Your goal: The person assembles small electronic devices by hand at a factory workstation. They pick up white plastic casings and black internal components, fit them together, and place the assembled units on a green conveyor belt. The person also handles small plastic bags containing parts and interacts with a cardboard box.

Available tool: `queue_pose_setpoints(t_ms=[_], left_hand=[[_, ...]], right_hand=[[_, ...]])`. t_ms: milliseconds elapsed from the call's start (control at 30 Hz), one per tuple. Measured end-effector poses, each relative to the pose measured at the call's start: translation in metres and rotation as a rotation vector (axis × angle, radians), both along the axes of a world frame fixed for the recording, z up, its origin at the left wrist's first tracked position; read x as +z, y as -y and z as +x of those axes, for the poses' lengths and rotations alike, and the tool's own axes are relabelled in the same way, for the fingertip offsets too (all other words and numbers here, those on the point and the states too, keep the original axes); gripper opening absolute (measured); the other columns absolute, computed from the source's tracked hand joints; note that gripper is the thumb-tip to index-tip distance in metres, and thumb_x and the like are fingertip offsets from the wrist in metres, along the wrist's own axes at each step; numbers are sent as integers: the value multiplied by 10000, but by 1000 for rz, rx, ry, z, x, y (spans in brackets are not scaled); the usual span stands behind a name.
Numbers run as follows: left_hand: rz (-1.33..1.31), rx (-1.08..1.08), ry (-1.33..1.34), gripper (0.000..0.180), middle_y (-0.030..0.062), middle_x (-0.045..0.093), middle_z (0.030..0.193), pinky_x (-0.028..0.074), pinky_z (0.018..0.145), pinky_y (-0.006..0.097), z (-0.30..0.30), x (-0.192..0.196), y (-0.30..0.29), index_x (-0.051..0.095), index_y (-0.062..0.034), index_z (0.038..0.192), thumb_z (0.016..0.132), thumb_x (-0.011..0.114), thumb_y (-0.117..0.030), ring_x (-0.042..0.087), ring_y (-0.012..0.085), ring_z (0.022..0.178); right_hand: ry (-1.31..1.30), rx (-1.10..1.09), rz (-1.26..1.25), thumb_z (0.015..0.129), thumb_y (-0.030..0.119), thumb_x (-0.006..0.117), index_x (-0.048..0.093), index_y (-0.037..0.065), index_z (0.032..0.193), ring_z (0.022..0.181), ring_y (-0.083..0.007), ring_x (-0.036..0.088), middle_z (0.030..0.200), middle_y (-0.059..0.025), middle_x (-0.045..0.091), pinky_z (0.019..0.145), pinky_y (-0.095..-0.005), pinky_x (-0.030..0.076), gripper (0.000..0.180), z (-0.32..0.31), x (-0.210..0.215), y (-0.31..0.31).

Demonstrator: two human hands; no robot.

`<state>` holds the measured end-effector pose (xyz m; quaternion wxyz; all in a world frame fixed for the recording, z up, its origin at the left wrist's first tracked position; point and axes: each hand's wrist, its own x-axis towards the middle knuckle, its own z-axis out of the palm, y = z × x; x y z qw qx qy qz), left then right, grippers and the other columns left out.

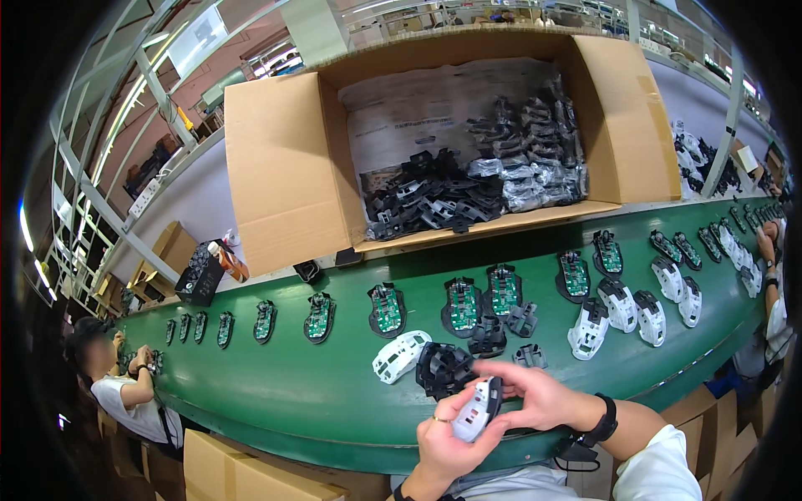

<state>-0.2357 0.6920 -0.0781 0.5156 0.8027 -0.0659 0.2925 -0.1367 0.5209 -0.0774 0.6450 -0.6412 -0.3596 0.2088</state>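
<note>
Low over the near edge of the green belt, I hold a white and black computer mouse shell [474, 412] between both hands. My left hand [451, 442] grips its lower left side. The fingers of my right hand [535, 397] are closed around its right side and upper end. Just beyond my hands lies a clump of black plastic parts [443, 369], with a white mouse shell [401, 356] beside it. Loose black parts [487, 336] sit farther on, near mouse bases with green circuit boards [462, 307].
A large open cardboard box [280, 171] behind the belt [326, 384] holds black parts and bagged pieces. White shells with black parts [589, 330] lie to the right. More mouse bases [319, 317] line the belt. One person [138, 397] works at far left, another [773, 275] at far right.
</note>
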Motion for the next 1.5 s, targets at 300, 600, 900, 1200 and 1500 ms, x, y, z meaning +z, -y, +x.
queue_pose_setpoints(t_ms=[300,600,900,1200,1500], left_hand=[[346,148,50,288,129,722,913,528,717,392,3,15,-17,708,-32,1048,780,775,-114,679,325,790],[-168,46,-72,220,108,664,840,487,735,360,14,-2,-9,680,-6,924,868,791,-188,616,255,777],[995,-107,-262,802,231,357,1568,240,1147,635,37,-1,-13,646,-192,1359,743,733,-699,305,455,1445],[1034,10,-249,501,114,506,1458,283,1144,583,-9,-17,-89,721,-265,1206,799,748,-555,411,366,1393],[950,485,-438,486,209,450,1512,273,1147,606,-37,-23,-177,723,-167,1231,839,753,-453,352,453,1418]], right_hand=[[424,-118,19,822,215,859,564,24,1354,967,-223,708,1148,-128,698,843,-342,578,637,-12,2,-11],[216,-80,22,937,86,704,711,-26,1058,799,-186,730,896,-112,752,720,-300,562,165,2,16,5],[441,-787,-877,952,255,601,692,33,1006,915,-371,661,984,-161,698,801,-467,529,246,93,5,77],[933,-241,-936,830,644,672,473,117,1499,1374,-560,381,1492,-359,392,1170,-651,227,874,15,-2,13],[947,207,-752,908,608,615,400,137,1542,1424,-577,302,1558,-370,272,1136,-671,287,819,-30,-12,-26]])
